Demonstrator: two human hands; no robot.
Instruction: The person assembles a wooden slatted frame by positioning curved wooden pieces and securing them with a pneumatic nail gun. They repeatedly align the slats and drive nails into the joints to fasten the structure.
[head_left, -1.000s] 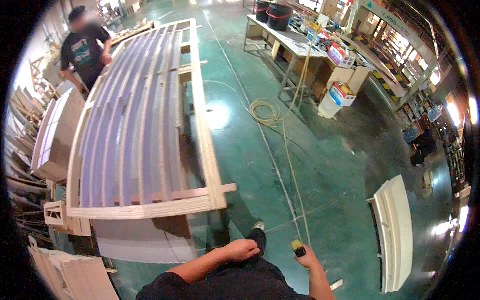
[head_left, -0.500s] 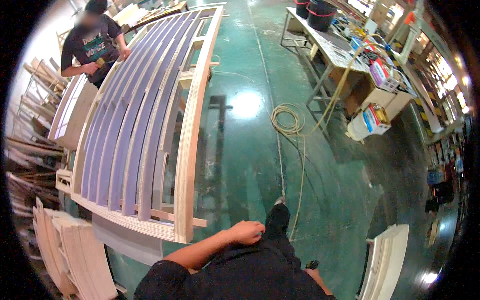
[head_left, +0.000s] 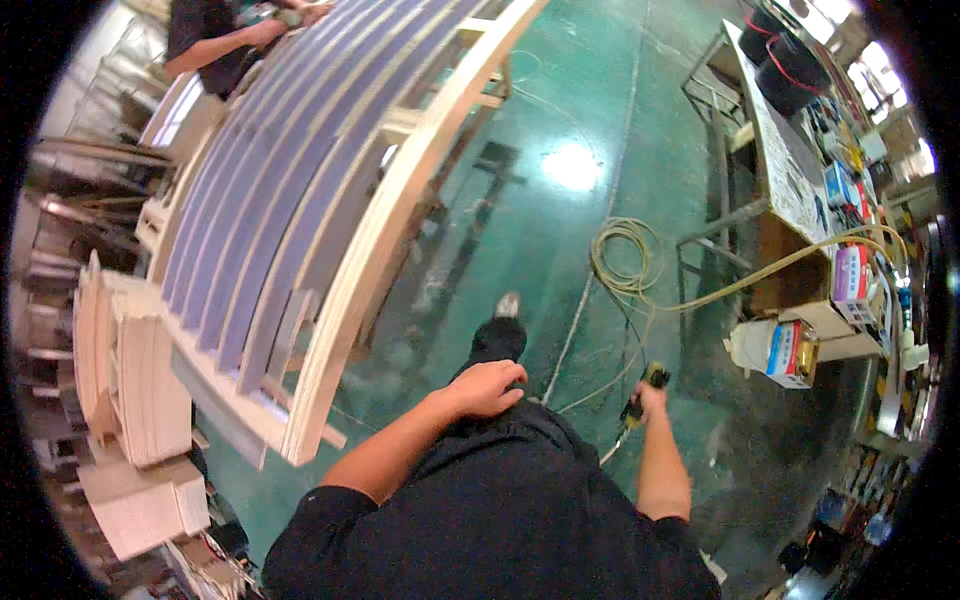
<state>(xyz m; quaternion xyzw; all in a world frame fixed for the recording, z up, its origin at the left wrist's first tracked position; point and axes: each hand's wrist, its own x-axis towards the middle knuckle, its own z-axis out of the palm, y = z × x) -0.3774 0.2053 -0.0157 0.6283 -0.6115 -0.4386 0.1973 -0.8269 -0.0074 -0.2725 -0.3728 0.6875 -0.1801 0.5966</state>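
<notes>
My right hand (head_left: 650, 398) is closed around a black and yellow hand-held power tool (head_left: 632, 408), held out to my right above the floor. The tool's exact kind is too small to make out; a pale line shows below its lower end. Over my thigh hovers my left hand (head_left: 485, 388), its fingers loosely bent and apart, with nothing in it. Left of that hand stands a large wooden frame (head_left: 365, 270) with long curved purple-grey slats (head_left: 285, 210) running lengthwise. Neither hand touches the frame.
At the frame's far left side, another person's hands (head_left: 265, 32) are at work. A yellowish hose (head_left: 625, 260) lies coiled on the green floor ahead. To the right is a cluttered workbench (head_left: 780, 175) with black buckets (head_left: 793, 75). Stacked pale boards (head_left: 150, 385) stand at left.
The view has turned and moved forward, bringing the frame nearer. My right hand has risen into fuller view with the tool. One leg has stepped ahead.
</notes>
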